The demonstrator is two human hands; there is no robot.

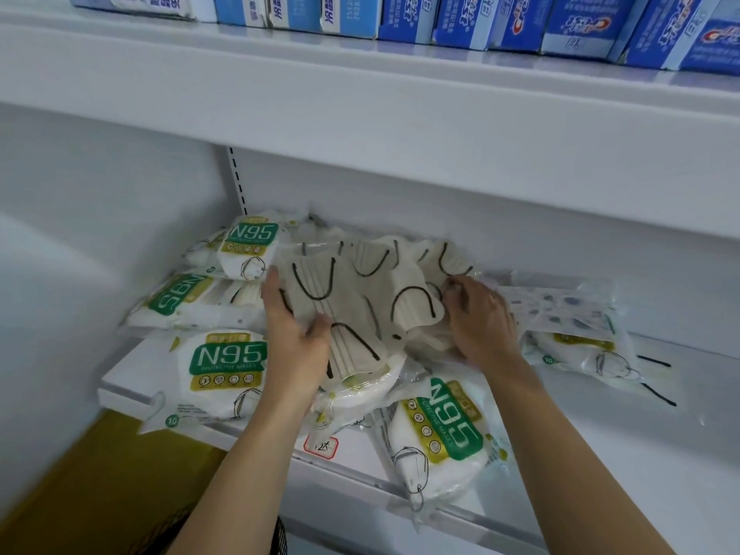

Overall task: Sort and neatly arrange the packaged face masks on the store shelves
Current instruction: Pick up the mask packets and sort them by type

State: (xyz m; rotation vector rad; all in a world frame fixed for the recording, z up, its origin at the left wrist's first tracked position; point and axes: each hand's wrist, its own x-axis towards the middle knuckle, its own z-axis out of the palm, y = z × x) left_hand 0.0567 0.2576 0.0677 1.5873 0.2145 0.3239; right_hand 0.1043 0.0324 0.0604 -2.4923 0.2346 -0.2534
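Observation:
A loose heap of clear-wrapped beige masks with black ear loops (360, 290) lies in the middle of the white shelf (640, 418). My left hand (294, 338) grips the heap's left side, thumb on top of the front pack. My right hand (480, 318) holds its right side, fingers curled onto the packs. White N95 mask packs with green labels surround the heap: two stacked at the back left (244, 250), one at the front left (212, 374), one hanging over the front edge (440, 430). More packs (576, 326) lie at the right.
The shelf above carries a row of blue toothpaste boxes (520, 22). A slotted white upright (238, 178) stands behind the packs at the left. A yellow-brown carton (108, 482) sits below the shelf's left end. A red-edged price tag (320, 446) is on the shelf's front.

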